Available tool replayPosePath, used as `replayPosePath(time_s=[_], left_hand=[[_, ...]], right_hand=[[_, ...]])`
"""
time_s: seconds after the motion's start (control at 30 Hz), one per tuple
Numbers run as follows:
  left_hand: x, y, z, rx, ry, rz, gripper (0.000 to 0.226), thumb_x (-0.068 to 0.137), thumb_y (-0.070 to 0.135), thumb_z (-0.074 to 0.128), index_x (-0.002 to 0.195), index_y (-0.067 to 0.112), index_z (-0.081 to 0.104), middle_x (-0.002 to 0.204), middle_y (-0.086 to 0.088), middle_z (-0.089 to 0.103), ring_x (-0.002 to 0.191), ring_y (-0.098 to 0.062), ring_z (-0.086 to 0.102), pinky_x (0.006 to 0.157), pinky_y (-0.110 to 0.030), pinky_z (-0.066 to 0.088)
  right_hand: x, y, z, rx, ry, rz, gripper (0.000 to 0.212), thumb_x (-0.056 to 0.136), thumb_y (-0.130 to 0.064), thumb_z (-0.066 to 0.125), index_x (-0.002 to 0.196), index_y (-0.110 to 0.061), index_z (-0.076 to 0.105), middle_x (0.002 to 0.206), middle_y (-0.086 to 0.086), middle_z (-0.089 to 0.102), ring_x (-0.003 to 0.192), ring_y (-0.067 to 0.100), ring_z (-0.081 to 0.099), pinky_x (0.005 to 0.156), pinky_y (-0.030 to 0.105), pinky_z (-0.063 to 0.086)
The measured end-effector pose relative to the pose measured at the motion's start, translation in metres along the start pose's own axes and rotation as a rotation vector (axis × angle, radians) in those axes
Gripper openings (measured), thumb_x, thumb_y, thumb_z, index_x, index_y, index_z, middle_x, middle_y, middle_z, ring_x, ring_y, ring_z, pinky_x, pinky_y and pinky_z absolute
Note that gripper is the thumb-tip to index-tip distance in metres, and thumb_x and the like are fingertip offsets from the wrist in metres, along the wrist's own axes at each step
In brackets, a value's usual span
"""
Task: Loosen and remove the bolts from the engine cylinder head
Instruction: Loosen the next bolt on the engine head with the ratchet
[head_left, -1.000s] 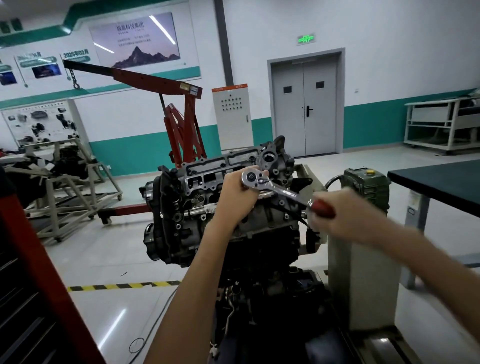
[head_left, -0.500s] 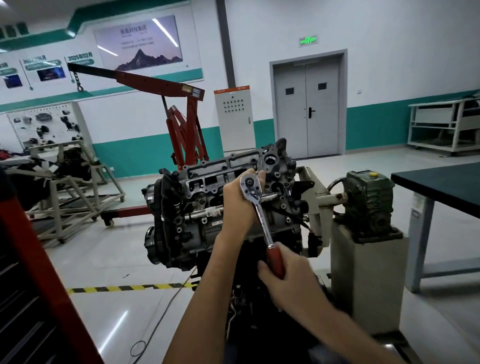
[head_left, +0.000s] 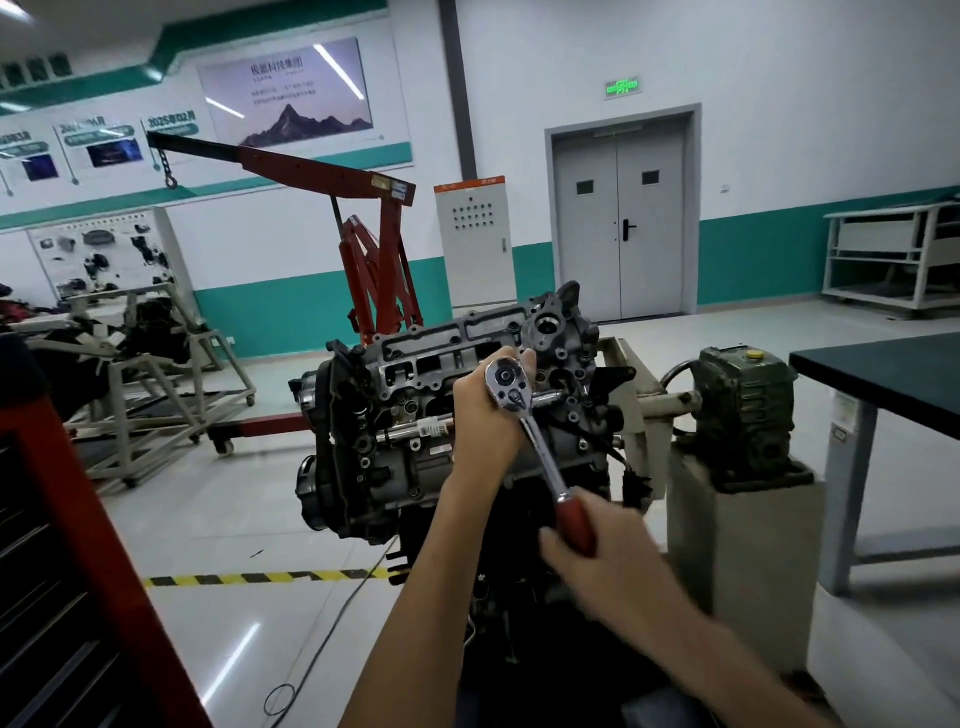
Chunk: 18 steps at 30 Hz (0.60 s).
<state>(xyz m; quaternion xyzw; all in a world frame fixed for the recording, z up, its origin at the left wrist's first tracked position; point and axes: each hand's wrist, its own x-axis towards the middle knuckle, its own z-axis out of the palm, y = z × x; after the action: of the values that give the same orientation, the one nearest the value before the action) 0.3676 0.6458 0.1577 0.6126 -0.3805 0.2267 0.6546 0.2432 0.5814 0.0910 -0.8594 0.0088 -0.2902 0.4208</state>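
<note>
Ratchet wrench (head_left: 540, 452): its chromed head is seated on the cylinder head (head_left: 457, 353). The red-gripped handle is slanted down and to the right.
Change: a second ago the handle was stretched out to the right. Half a second ago it was hung almost straight down. Now it has been brought part of the way back to the right.
Meaning for the task: a back-and-forth ratcheting stroke is judged to be under way on one bolt. Which direction is the working stroke cannot be told.
Left hand (head_left: 488, 415): it is wrapped behind the ratchet head, with a fingertip shown at the head's upper edge, and the tool is steadied on the fastener. Its place has not been altered over the last second.
Right hand (head_left: 597, 551): it is closed round the red grip. It is blurred by motion.
Bolt: it is hidden beneath the ratchet head and the left hand, so how far it has been backed out cannot be judged.
Engine (head_left: 389, 467): it is carried on a stand with a green gearbox (head_left: 743, 410) at the right. The cylinder head is turned toward the camera.
Containers: no tray or box for removed bolts is seen. A red tool cabinet (head_left: 93, 545) is cut off at the left edge, and its contents are hidden.
Worktop (head_left: 883, 374): only its dark corner is shown at the right, well apart from the engine.
Progress: loosening is judged unfinished.
</note>
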Motion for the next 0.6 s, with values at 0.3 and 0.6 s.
replayPosePath(time_s=[0.3,0.6], left_hand=[[0.007,-0.001,-0.015,0.063,-0.125,0.014,0.051,0.094,0.013,0.059,0.049,0.035,0.044,0.046,0.014,0.038,0.05,-0.002,0.031,0.053,-0.024,0.03],[-0.002,-0.003,-0.007,-0.034,-0.012,-0.044,0.044,0.096,0.016,0.056,0.056,0.029,0.043,0.047,0.017,0.042,0.047,0.0,0.037,0.052,-0.013,0.034]], right_hand=[[0.028,0.002,-0.054,-0.245,-0.16,-0.084,0.028,0.075,-0.013,0.067,0.06,-0.025,0.047,0.052,-0.005,0.052,0.04,0.005,0.048,0.043,0.02,0.041],[0.023,0.002,-0.05,-0.304,-0.08,-0.076,0.027,0.076,-0.02,0.068,0.062,-0.025,0.047,0.051,-0.005,0.049,0.044,0.004,0.044,0.049,0.021,0.043]])
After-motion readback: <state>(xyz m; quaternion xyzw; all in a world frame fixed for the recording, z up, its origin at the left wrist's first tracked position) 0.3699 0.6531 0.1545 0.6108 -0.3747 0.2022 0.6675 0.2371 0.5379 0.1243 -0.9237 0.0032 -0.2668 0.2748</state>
